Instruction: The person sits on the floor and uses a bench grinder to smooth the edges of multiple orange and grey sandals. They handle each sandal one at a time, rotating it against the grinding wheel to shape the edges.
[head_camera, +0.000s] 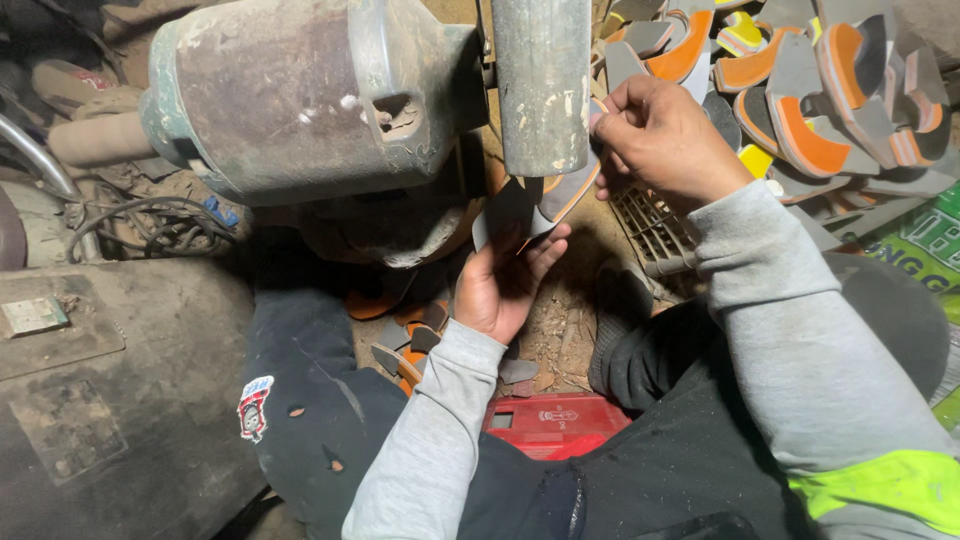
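Both my hands hold one curved grey and orange sole piece (560, 195) up against the grey drum (543, 85) of a worn grinding machine (300, 95). My left hand (505, 280) supports the piece from below, palm up, fingers spread under its grey end. My right hand (660, 135) pinches its upper end beside the drum. Part of the piece is hidden behind the drum and my fingers.
A heap of several grey, orange and yellow sole pieces (810, 90) lies at the upper right. More pieces (410, 345) lie below the machine between my knees. A red box (555, 425) sits at my lap, a white grille (650, 225) under my right wrist, cables (150, 220) at left.
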